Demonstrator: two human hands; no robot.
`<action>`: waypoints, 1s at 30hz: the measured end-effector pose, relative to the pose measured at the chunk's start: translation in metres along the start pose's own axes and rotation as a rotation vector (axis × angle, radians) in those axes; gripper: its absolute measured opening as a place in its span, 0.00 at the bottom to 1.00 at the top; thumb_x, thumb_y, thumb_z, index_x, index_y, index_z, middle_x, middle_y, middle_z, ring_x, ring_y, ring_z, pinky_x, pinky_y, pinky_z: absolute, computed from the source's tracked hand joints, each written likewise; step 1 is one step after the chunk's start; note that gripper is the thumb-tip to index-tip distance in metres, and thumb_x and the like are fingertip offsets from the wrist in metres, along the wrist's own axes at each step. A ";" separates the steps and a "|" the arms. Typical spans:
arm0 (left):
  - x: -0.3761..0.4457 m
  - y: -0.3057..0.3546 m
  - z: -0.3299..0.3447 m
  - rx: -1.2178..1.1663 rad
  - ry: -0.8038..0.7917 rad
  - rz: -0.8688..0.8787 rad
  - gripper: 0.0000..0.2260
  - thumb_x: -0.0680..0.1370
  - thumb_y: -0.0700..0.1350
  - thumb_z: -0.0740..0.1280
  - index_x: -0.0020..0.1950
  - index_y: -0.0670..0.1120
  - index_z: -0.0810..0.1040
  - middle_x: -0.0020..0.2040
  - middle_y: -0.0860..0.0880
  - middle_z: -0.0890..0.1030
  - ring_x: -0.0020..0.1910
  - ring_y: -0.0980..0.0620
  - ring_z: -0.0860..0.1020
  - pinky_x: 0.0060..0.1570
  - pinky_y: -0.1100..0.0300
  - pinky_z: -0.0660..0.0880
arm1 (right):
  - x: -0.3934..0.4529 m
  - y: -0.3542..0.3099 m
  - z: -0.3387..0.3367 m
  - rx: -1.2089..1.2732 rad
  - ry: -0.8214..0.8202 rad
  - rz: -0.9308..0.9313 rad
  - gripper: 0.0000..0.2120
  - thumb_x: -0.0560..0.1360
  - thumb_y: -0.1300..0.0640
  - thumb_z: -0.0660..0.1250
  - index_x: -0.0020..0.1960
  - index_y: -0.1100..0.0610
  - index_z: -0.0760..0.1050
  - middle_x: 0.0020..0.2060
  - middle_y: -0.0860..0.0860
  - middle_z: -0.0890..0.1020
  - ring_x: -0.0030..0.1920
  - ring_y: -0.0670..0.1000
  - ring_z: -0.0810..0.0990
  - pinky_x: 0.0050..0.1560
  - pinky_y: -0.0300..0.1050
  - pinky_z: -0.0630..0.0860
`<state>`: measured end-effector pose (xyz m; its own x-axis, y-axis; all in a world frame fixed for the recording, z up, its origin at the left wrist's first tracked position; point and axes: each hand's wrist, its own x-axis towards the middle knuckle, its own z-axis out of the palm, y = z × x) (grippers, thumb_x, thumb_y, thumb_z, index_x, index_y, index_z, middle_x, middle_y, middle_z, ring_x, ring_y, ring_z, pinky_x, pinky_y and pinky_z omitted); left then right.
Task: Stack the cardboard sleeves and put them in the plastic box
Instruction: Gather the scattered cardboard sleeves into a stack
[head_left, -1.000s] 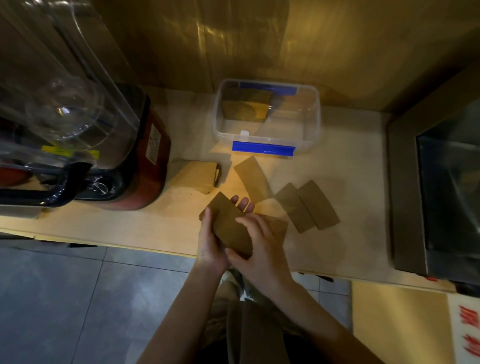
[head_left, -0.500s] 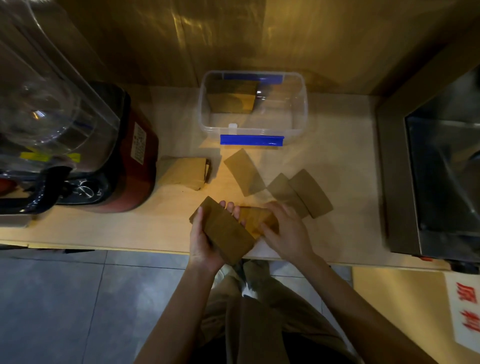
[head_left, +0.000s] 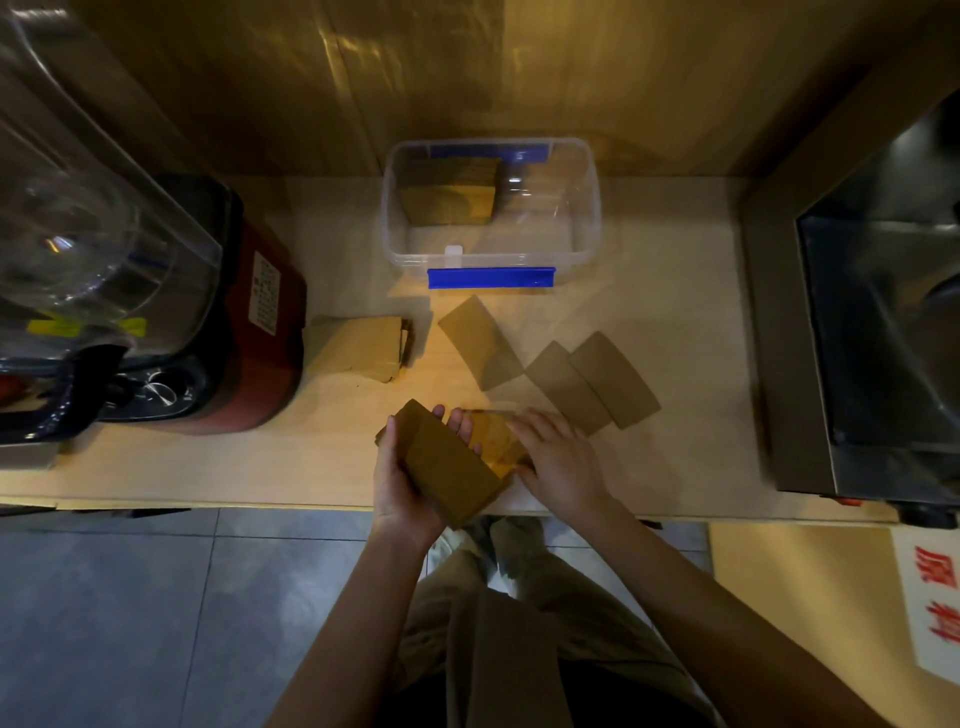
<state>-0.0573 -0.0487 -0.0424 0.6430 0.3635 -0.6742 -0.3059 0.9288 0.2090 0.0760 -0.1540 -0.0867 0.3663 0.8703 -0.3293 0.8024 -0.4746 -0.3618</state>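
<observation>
Left hand (head_left: 402, 480) curled around a thick stack of flat brown cardboard sleeves (head_left: 449, 465), thumb on the stack's near-left edge, fingertips (head_left: 457, 418) showing past its far edge; stack held tilted just above the front edge of the pale wooden counter (head_left: 675, 312). Right hand (head_left: 561, 460) palm-down, fingers spread and resting flat on a single brown cardboard sleeve (head_left: 496, 439) lying on the counter, directly right of the left fingertips; whether the sleeve is pinched or merely pressed cannot be told.

Beyond the right fingertips, touching or nearly so: two overlapping loose brown sleeves (head_left: 592, 387), flat on the counter. Beyond the left fingertips, apart from them: one more loose brown sleeve (head_left: 480, 343), lying at an angle. Further beyond both hands, against the wooden wall: clear rectangular plastic box with blue clips (head_left: 491, 257), open, with a small pile of brown sleeves (head_left: 449, 195) in its far-left corner. Left of the left fingers, well apart: another pile of brown sleeves (head_left: 361, 348) on the counter, beside a red-based blender with a clear jug (head_left: 156, 291). Far right of the right fingers: grey metal appliance (head_left: 857, 338) at the counter's end.
</observation>
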 end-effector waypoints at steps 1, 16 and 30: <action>0.000 0.000 0.000 -0.003 0.003 0.003 0.36 0.50 0.60 0.79 0.55 0.48 0.78 0.49 0.48 0.84 0.50 0.51 0.82 0.57 0.53 0.73 | 0.001 0.000 -0.001 -0.012 0.000 -0.004 0.26 0.73 0.54 0.65 0.69 0.52 0.63 0.70 0.52 0.68 0.70 0.55 0.63 0.67 0.51 0.64; 0.003 0.001 0.024 0.065 -0.088 0.009 0.39 0.58 0.68 0.68 0.62 0.47 0.74 0.53 0.45 0.81 0.53 0.46 0.79 0.53 0.50 0.77 | -0.038 -0.073 -0.081 0.669 0.263 0.067 0.29 0.67 0.36 0.61 0.63 0.50 0.71 0.55 0.51 0.76 0.53 0.49 0.74 0.50 0.43 0.77; 0.018 -0.006 0.030 0.007 -0.214 -0.050 0.33 0.55 0.62 0.76 0.53 0.47 0.76 0.43 0.49 0.79 0.43 0.52 0.79 0.47 0.59 0.79 | -0.042 -0.069 -0.059 0.319 0.250 0.039 0.28 0.69 0.38 0.57 0.63 0.52 0.71 0.58 0.53 0.75 0.59 0.53 0.71 0.54 0.40 0.66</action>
<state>-0.0226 -0.0452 -0.0348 0.7921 0.3230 -0.5179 -0.2651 0.9464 0.1847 0.0332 -0.1495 0.0039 0.5287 0.8371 -0.1402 0.6136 -0.4911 -0.6183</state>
